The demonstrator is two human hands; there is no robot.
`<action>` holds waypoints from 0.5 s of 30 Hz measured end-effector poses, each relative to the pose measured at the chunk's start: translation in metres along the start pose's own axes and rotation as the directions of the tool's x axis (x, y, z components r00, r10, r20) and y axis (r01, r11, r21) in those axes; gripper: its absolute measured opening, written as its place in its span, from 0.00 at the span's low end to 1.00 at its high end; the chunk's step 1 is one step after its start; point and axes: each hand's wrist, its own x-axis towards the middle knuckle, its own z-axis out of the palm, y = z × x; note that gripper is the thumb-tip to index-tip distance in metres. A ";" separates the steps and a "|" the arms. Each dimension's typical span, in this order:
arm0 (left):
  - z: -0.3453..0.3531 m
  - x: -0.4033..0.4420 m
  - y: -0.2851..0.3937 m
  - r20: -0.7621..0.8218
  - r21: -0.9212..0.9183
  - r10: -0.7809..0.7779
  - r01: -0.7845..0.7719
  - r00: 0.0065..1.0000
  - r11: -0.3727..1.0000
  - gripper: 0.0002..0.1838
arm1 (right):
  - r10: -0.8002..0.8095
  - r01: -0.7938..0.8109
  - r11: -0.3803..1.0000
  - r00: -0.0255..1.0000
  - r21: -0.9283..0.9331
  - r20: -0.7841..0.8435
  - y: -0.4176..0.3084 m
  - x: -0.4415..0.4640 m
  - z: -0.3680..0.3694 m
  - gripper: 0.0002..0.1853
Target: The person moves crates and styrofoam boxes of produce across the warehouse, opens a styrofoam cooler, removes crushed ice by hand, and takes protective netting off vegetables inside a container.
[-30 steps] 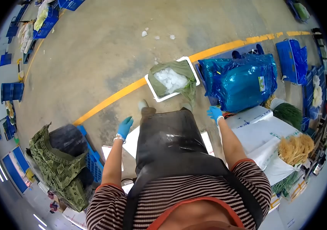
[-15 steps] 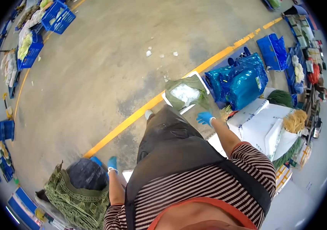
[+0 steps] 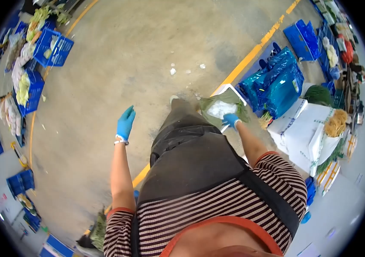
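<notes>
My left hand point(image 3: 125, 123), in a blue glove, is held out over the bare floor with its fingers stretched forward and holds nothing. A blue glove also covers my right hand point(image 3: 230, 120), which is beside my thigh with its fingers extended. It overlaps the near edge of an open white box point(image 3: 243, 97) in this view; whether it touches the box I cannot tell. Dark green sheeting point(image 3: 206, 103) lines the box, and a white mass point(image 3: 222, 109), perhaps ice or plastic, lies in its middle.
A shiny blue bag point(image 3: 272, 85) and a blue crate point(image 3: 300, 43) stand at right. Nearer is a large white box point(image 3: 296, 132). Blue crates point(image 3: 60, 51) of vegetables line the left side. White scraps point(image 3: 173, 71) lie on the floor, crossed by a yellow line point(image 3: 251, 55).
My left hand has swung forward and up from beside the green netting. My right hand has come closer to the lined box. The view has turned, and the netting is mostly out of sight.
</notes>
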 end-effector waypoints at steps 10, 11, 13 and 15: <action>-0.154 0.042 -0.136 0.259 0.629 -0.429 0.186 0.866 0.755 0.24 | -0.075 0.191 0.849 0.967 0.493 -0.245 -0.181 -0.001 0.010 0.20; -0.155 0.070 -0.141 0.349 0.672 -0.465 0.129 0.813 0.729 0.24 | -0.067 0.218 0.824 0.954 0.522 -0.293 -0.183 -0.001 0.009 0.19; -0.172 0.132 -0.156 0.520 0.772 -0.341 -0.259 0.783 0.581 0.25 | 0.089 0.158 0.771 0.932 0.617 -0.351 -0.173 -0.039 0.053 0.18; -0.185 0.204 -0.137 0.521 0.743 -0.202 -0.325 0.829 0.584 0.25 | 0.137 0.032 0.734 0.971 0.678 -0.194 -0.077 -0.007 0.091 0.17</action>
